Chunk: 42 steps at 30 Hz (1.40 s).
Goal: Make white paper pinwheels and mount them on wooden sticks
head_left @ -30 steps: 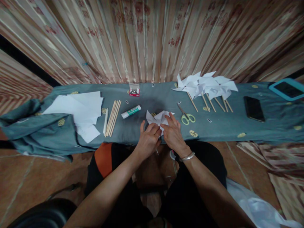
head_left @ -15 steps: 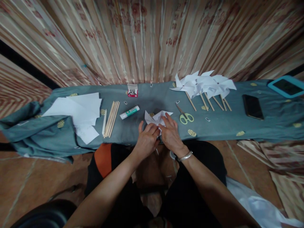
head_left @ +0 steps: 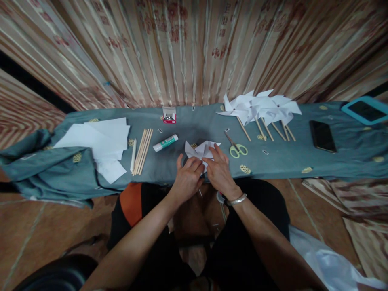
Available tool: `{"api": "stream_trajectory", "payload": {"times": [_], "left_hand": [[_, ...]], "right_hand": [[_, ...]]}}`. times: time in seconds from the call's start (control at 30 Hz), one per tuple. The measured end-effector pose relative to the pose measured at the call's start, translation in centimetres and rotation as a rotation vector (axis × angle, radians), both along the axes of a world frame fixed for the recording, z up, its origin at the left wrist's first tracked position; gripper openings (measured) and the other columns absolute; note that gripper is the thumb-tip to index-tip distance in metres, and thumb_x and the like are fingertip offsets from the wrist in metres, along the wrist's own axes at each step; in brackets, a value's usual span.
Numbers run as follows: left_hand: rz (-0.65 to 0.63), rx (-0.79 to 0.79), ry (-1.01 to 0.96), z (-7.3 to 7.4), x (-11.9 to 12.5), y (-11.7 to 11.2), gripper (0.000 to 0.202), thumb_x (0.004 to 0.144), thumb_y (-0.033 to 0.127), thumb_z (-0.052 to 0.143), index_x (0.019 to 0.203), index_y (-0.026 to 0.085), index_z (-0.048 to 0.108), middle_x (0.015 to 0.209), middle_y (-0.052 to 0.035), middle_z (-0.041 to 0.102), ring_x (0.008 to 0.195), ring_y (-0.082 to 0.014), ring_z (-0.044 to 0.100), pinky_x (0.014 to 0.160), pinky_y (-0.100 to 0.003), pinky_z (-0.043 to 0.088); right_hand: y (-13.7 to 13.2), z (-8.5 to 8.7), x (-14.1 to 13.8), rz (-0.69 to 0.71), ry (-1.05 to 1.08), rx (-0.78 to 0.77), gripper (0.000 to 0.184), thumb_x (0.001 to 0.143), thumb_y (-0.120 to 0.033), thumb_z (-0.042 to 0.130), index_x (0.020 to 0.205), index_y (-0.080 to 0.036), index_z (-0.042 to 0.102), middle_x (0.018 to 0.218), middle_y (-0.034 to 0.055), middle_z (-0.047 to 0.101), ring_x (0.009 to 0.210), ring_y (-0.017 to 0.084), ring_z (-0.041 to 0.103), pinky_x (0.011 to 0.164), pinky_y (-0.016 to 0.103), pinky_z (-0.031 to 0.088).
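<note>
A white paper pinwheel point(head_left: 197, 151), with pointed blades, lies at the table's near edge in front of me. My left hand point(head_left: 188, 174) has its fingers curled onto the near side of the paper, the thumb sticking out to the left. From the right, my right hand point(head_left: 218, 169) holds the paper, thumb and fingertips pressing on its right blades. Both hands meet near its middle, and my fingers hide that part. Scissors point(head_left: 237, 150) with green handles lie just right of my right hand. A glue stick point(head_left: 165, 143) lies left of the pinwheel.
Wooden sticks point(head_left: 142, 152), a white candle-like stick point(head_left: 133, 155) and paper sheets point(head_left: 103, 135) lie to the left. A small red box point(head_left: 169, 116) of metal pins stands behind. Several finished pinwheels point(head_left: 260, 108), a phone point(head_left: 322, 136) and a blue-framed tablet point(head_left: 365, 110) lie right.
My right hand's fingers have shifted slightly on the paper, bending a little to the right. My left hand and the pinwheel stay in nearly the same place.
</note>
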<state>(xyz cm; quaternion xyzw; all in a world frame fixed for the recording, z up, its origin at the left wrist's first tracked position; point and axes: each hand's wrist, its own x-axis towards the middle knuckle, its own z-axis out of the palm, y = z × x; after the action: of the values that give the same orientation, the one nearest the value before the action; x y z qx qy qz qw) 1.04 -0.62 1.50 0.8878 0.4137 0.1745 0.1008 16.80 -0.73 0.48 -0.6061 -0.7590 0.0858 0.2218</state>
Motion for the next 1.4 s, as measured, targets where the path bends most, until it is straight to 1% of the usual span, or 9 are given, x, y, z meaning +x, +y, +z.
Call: {"api": "stream_trajectory", "payload": {"times": [0.27,0.53,0.63,0.77,0.87,0.93,1.0,1.17,1.4], "left_hand": [[-0.002,0.005,0.001,-0.1,0.0,-0.1,0.03,0.086,0.019,0.059,0.116,0.018,0.064,0.123,-0.0123,0.066,0.126,-0.031,0.05,0.117,-0.063,0.011],[0.001,0.007,0.008,-0.1,0.0,0.0,0.032,0.083,0.018,0.064,0.115,0.018,0.064,0.126,-0.0123,0.065,0.125,-0.0318,0.05,0.116,-0.065,0.012],[0.007,0.008,0.01,0.1,0.0,0.0,0.032,0.083,0.018,0.065,0.114,0.017,0.065,0.126,-0.0123,0.066,0.125,-0.0322,0.051,0.116,-0.065,0.013],[0.009,0.002,-0.004,0.3,0.1,0.0,0.033,0.081,0.018,0.068,0.114,0.019,0.066,0.125,-0.0118,0.067,0.125,-0.0327,0.051,0.116,-0.065,0.015],[0.01,-0.004,-0.008,0.4,0.1,0.0,0.034,0.08,0.018,0.068,0.114,0.018,0.066,0.125,-0.0118,0.067,0.124,-0.0328,0.052,0.115,-0.065,0.015],[0.008,-0.008,-0.007,0.5,0.1,0.0,0.034,0.081,0.018,0.067,0.115,0.018,0.066,0.126,-0.0122,0.067,0.125,-0.0328,0.051,0.115,-0.064,0.015],[0.005,-0.01,-0.008,0.5,0.0,0.0,0.034,0.081,0.018,0.067,0.115,0.018,0.065,0.126,-0.0125,0.066,0.125,-0.0327,0.051,0.115,-0.064,0.015],[0.005,-0.015,-0.015,0.5,0.0,-0.1,0.034,0.081,0.018,0.066,0.116,0.018,0.065,0.127,-0.0129,0.066,0.125,-0.0327,0.05,0.115,-0.064,0.014],[0.007,-0.007,-0.013,0.3,0.0,-0.1,0.034,0.082,0.018,0.066,0.116,0.016,0.064,0.128,-0.0133,0.066,0.127,-0.033,0.05,0.115,-0.064,0.015]], "right_hand": [[0.2,0.3,-0.1,0.036,-0.04,-0.024,0.039,0.091,-0.011,0.04,0.112,-0.013,0.072,0.149,0.019,0.045,0.148,0.032,0.021,0.112,0.053,0.025],[0.0,0.3,0.0,0.019,0.015,-0.015,0.04,0.088,-0.008,0.041,0.114,-0.013,0.071,0.148,0.0187,0.046,0.148,0.032,0.023,0.112,0.052,0.029],[0.3,0.2,0.7,-0.032,0.09,0.04,0.043,0.086,-0.008,0.04,0.118,-0.014,0.069,0.146,0.0177,0.049,0.145,0.032,0.03,0.111,0.052,0.034],[1.1,0.3,1.6,-0.176,0.185,0.093,0.043,0.089,-0.017,0.043,0.128,-0.011,0.061,0.14,0.0196,0.055,0.131,0.031,0.051,0.108,0.048,0.042],[1.6,0.8,1.8,-0.265,0.172,0.019,0.048,0.089,-0.029,0.052,0.132,-0.006,0.055,0.124,0.021,0.066,0.113,0.032,0.063,0.098,0.045,0.049],[1.7,1.2,1.6,-0.296,0.151,-0.06,0.053,0.089,-0.034,0.056,0.133,-0.006,0.053,0.109,0.0178,0.072,0.1,0.031,0.068,0.09,0.042,0.052],[1.8,1.6,1.5,-0.313,0.135,-0.123,0.056,0.089,-0.037,0.058,0.135,-0.007,0.051,0.103,0.0147,0.075,0.093,0.03,0.07,0.085,0.039,0.053],[1.9,2.2,1.2,-0.341,0.133,-0.204,0.058,0.088,-0.039,0.059,0.136,-0.008,0.051,0.108,0.014,0.075,0.095,0.029,0.071,0.083,0.036,0.052],[2.2,2.0,1.2,-0.363,0.143,-0.226,0.057,0.088,-0.039,0.058,0.137,-0.009,0.05,0.108,0.0137,0.075,0.096,0.03,0.071,0.083,0.037,0.052]]}}
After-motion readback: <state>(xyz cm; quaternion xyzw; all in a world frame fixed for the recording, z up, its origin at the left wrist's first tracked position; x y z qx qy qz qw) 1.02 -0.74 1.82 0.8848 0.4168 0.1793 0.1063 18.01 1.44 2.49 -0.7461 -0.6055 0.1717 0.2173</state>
